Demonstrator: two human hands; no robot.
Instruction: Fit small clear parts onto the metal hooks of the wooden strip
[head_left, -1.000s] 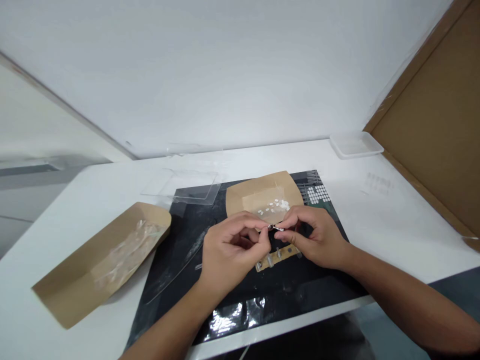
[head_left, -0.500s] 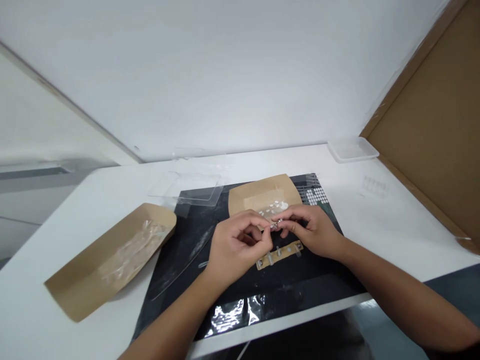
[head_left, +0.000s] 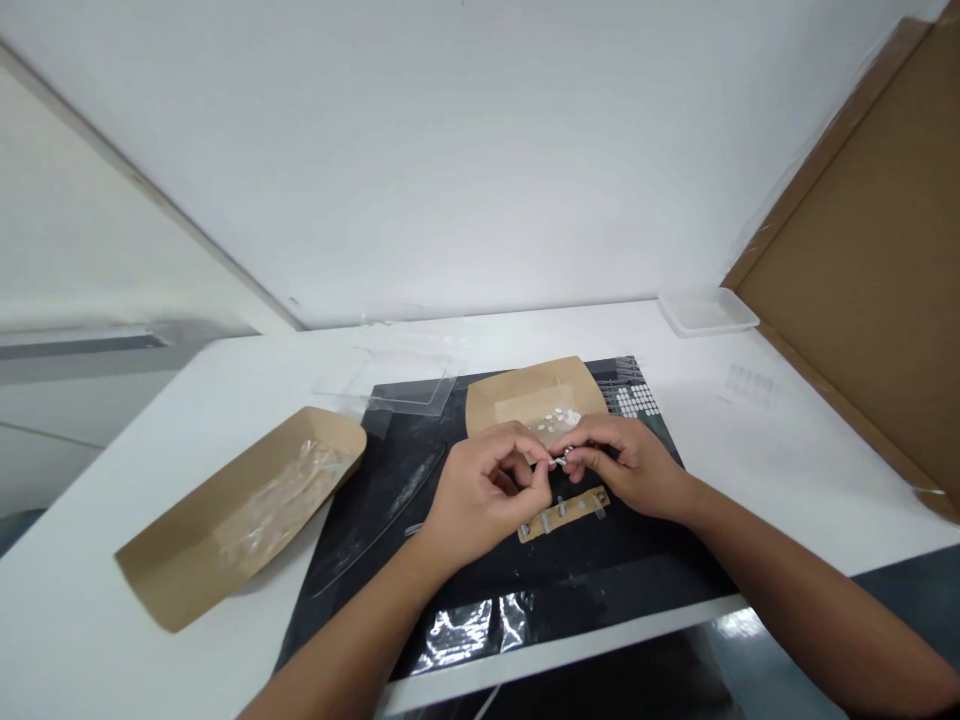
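Note:
My left hand (head_left: pixel 484 492) and my right hand (head_left: pixel 626 464) meet over a black mat (head_left: pixel 600 575), both pinching a tiny silvery part (head_left: pixel 561 459) between their fingertips. Just below the hands lies a small brown strip (head_left: pixel 564 513) with a few short pegs standing on it. Behind the hands sits a brown paper tray (head_left: pixel 525 400) holding several small white pieces (head_left: pixel 559 417).
A long brown paper tray (head_left: pixel 161 575) with clear plastic bits lies at the left. A clear plastic lid (head_left: pixel 397 382) rests behind the mat, a clear curved piece (head_left: pixel 379 520) on it. A white tray (head_left: pixel 705 310) stands at the back right beside a cardboard panel (head_left: pixel 877 260).
The view has shifted slightly, so everything sits a little further right. Both hands keep pinching the small part together, having moved slightly nearer the brown strip.

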